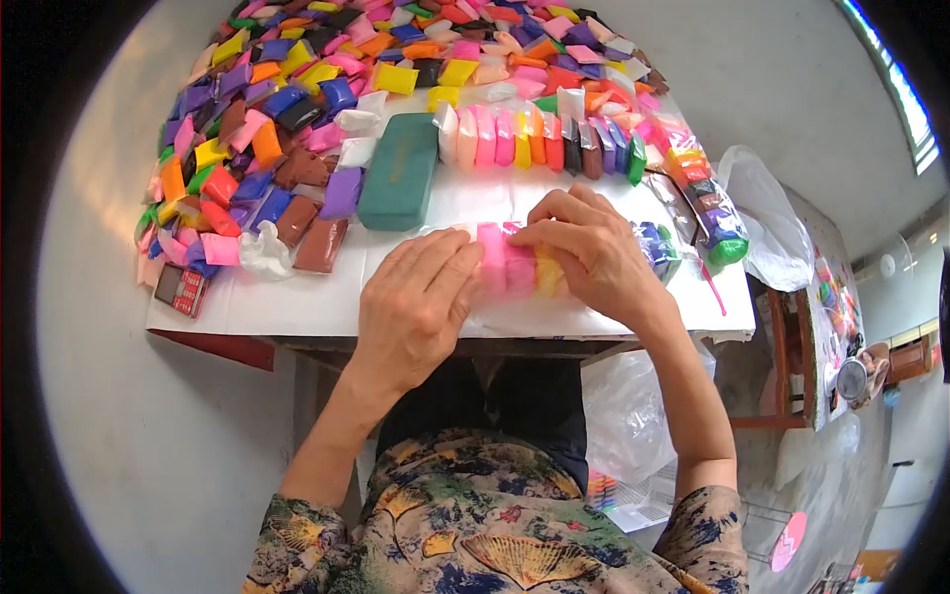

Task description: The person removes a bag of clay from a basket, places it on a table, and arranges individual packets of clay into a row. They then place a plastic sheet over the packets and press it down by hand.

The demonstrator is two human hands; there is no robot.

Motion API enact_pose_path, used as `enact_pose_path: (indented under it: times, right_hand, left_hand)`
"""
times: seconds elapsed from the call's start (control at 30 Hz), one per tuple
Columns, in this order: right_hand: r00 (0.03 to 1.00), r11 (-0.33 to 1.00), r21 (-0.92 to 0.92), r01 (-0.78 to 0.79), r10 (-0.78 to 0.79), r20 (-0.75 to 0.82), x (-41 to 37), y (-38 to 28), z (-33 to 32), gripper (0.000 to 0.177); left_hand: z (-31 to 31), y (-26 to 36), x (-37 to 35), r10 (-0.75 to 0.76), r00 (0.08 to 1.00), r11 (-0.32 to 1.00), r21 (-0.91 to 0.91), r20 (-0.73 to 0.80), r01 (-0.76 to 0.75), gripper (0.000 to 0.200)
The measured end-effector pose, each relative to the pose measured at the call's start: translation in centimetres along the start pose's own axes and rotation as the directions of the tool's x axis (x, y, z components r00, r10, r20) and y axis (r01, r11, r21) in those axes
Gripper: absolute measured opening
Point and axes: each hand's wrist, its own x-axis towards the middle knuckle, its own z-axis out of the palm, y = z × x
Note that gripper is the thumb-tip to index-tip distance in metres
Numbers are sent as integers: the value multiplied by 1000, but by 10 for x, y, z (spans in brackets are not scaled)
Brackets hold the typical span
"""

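Close to the table's front edge lies a row of coloured clay packets (520,265) in clear plastic, with pink, yellow and dark blue showing. My left hand (416,302) is closed around its left end, fingers bent over the top. From above, my right hand (599,252) grips the middle and right part, with fingertips pressed together on the plastic near a dark pink packet. The right hand hides several packets. Just behind lies a second row of packets (534,139), running from pale pink to green. A dark green case (398,168) stands at that row's left end.
A large heap of loose coloured packets (297,79) covers the table's back and left. Another wrapped row (705,193) lies at the right edge beside a clear plastic bag (757,218). A red phone (181,289) rests at the front left corner. More clear plastic (633,406) hangs below the table.
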Motion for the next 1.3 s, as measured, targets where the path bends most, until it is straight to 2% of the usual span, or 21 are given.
enact_pose_path:
  times: [0.13,0.23,0.37,0.4,0.5,0.63,0.73,0.83,0.87,0.9,0.93,0.97,1.03,1.07,1.17,1.2,1.23,1.3]
  right_hand:
    - [999,992,-127,-18,22,29,-16,1,-18,28]
    - [997,950,-302,-77,74,-23,-20,-3,-26,31]
    - [1000,988,-150,23,-26,-18,-14,-19,-13,32]
    - [999,986,-162,41,-39,14,-16,-19,-4,32]
    - [1000,981,-193,-7,2,-26,-31,-15,-12,29]
    - [994,844,-525,-109,95,-54,-60,4,-48,40]
    - [975,876,-428,-221,201,-93,-70,22,-52,43]
    - [934,926,-124,-357,357,-18,-65,38,-64,40]
    - [934,933,-46,-357,358,10,-59,45,-71,38]
    - [896,892,84,-443,440,55,-53,49,-77,39]
    - [867,872,26,-488,481,129,-43,52,-86,41]
    - [829,849,-36,-527,523,201,-36,54,-94,44]
    - [743,777,-96,-623,625,240,-27,47,-91,46]
    - [697,738,-128,-663,671,254,-22,45,-90,47]
    - [811,813,-62,-579,582,66,-35,53,-81,52]
    - [843,842,-176,-510,530,89,-37,48,-86,56]
    - [861,869,-142,-474,491,131,-37,42,-90,59]
    - [888,912,-62,-406,410,208,-40,33,-92,67]
  left_hand:
    - [-11,-10,0,-39,997,991,-125,68,48,29]
    - [-16,0,11,32,999,997,74,-18,-31,28]
    - [-6,12,19,41,999,999,-37,35,-40,30]
    - [0,8,16,24,997,999,-36,69,-21,31]
    - [-6,-2,15,11,990,999,-31,139,-7,33]
    - [-15,-18,7,-3,996,1000,-10,90,4,34]
    - [-13,-23,11,23,996,998,-56,81,-19,29]
    - [-20,-21,19,-138,974,941,-281,180,186,24]
    - [-24,-22,25,-237,929,882,-337,284,328,25]
    - [-29,-23,32,-321,862,802,-372,392,468,26]
    - [-30,-25,37,-387,775,701,-386,500,599,28]
    - [-28,-26,42,-379,742,715,-334,552,614,32]
    - [-24,-28,51,-370,670,745,-226,644,628,40]
    - [-22,-28,50,-374,711,719,-297,596,628,43]
    - [-12,-33,38,-411,803,657,-471,432,589,53]
    - [-9,-35,34,-433,822,650,-504,370,569,56]
    - [-8,-36,30,-456,834,643,-533,310,549,58]
    - [-14,-31,24,-399,865,655,-565,304,501,59]
